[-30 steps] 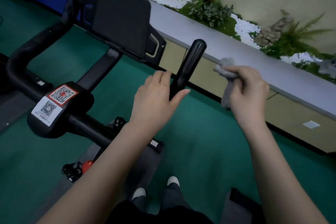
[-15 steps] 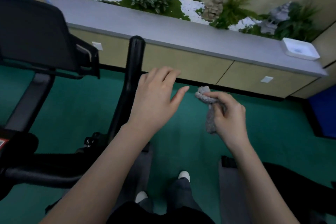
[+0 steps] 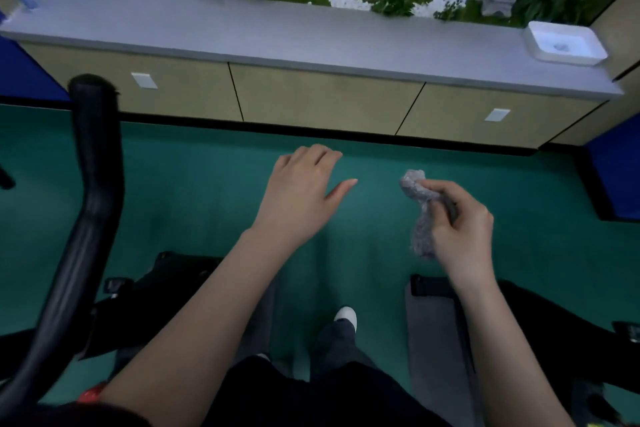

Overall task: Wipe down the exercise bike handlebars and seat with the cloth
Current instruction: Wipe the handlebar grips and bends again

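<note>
A black handlebar (image 3: pixel 88 201) of the exercise bike curves up along the left edge of the head view. My left hand (image 3: pixel 304 191) hovers over the green floor with fingers spread, well to the right of the bar and touching nothing. My right hand (image 3: pixel 457 225) grips a bunched grey cloth (image 3: pixel 420 208), whose top sticks out above my fingers and whose tail hangs below. The bike's seat and screen are out of view.
A long cabinet with a grey top (image 3: pixel 277 35) runs across the far side, with plants and white pebbles behind it. A white dish (image 3: pixel 564 43) sits on its right end. Grey mats (image 3: pixel 436 340) and a dark machine base (image 3: pixel 554 322) lie at lower right. My shoe (image 3: pixel 346 315) stands between them.
The view has swung right, so the handlebar slid to the left edge and the screen left the view. My left hand came off the bar. My right hand kept hold of the cloth.
</note>
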### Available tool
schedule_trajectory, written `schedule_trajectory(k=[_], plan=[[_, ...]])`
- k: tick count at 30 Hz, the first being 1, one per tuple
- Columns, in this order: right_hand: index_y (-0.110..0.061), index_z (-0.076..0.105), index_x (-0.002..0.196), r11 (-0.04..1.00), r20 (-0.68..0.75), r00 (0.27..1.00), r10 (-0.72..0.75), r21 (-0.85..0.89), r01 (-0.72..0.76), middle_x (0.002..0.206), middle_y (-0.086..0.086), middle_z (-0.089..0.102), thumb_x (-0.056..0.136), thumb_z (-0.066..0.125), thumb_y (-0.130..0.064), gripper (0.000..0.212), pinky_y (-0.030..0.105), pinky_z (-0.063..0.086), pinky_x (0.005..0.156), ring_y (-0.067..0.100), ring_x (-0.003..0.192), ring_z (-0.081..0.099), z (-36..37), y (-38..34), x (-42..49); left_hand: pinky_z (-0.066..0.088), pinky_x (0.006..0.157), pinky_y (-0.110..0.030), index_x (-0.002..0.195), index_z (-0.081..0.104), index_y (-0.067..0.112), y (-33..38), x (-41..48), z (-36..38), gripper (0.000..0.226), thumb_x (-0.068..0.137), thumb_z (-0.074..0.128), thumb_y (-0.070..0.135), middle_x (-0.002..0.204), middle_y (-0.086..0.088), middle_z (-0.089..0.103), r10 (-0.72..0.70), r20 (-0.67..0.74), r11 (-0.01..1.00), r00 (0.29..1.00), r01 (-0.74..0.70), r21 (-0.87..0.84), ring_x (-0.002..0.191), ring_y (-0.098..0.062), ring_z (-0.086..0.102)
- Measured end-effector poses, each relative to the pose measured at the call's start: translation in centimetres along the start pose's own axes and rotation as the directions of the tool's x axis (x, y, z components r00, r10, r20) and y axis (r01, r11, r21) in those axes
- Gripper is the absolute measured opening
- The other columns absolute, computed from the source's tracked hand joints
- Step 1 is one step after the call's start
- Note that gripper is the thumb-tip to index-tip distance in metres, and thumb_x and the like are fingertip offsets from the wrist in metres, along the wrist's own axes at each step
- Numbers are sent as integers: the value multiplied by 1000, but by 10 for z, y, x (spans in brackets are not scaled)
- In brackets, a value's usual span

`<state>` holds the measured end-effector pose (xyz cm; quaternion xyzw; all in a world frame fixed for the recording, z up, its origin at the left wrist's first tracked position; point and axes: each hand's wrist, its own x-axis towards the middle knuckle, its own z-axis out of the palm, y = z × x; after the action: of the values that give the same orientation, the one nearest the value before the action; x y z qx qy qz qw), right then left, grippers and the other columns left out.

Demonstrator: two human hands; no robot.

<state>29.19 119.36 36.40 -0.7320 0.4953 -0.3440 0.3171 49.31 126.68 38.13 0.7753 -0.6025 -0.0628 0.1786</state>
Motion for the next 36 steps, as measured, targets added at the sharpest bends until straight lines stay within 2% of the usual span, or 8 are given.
schedule_trajectory(k=[8,12,14,18,23,28,31,36], plan=[[-14,70,103,993,29,995,101,58,-102,103,2,70,87,47,8,35,21,43,81,13,93,61,-44,57,51,25,108,-34,139,43,13,41,48,59,58,94,47,50,144,-2,45,-73,77,997,994,71,30,132,-21,39],[-21,68,98,978,52,989,138,149,-144,100,-10,68,87,46,11,40,3,41,76,-7,89,59,-53,75,69,24,108,-35,141,40,14,44,60,86,59,94,46,51,147,-1,41,-139,180,989,974,129,65,135,-20,36],[-23,66,96,966,53,986,159,196,-166,98,-12,67,86,46,13,43,0,40,76,-8,89,58,-52,82,77,26,108,-36,141,40,15,42,66,98,59,94,45,51,146,-1,42,-161,230,986,960,146,81,134,-20,36],[-22,67,97,954,75,979,190,223,-203,103,-6,69,84,46,14,44,5,44,81,0,96,61,-47,97,94,26,110,-37,141,40,16,31,82,116,60,94,45,53,146,-2,42,-207,300,977,931,184,104,134,-21,36],[-21,66,100,933,107,970,220,268,-241,108,-8,67,85,47,15,43,5,43,89,-2,104,59,-37,108,128,26,112,-38,143,37,16,6,115,137,61,95,41,54,148,-2,39,-250,389,968,887,217,128,136,-21,34],[-24,67,99,927,123,964,237,268,-262,112,-5,69,88,55,7,35,17,48,93,4,107,62,-12,108,187,26,110,-37,142,39,15,-26,170,156,60,95,42,53,147,-3,41,-259,396,966,881,238,102,135,-22,36],[-22,69,101,934,171,956,238,230,-273,111,-8,69,89,57,2,29,27,49,97,4,107,62,10,102,230,28,109,-38,141,40,16,-50,210,160,59,95,42,53,146,-3,42,-289,398,957,871,277,89,134,-22,37],[-28,69,97,968,200,966,165,154,-197,104,-13,70,88,59,0,31,24,49,91,4,100,64,51,81,298,28,109,-38,142,38,16,-92,262,163,58,96,41,51,147,-4,40,-352,441,931,825,357,75,135,-23,35]])
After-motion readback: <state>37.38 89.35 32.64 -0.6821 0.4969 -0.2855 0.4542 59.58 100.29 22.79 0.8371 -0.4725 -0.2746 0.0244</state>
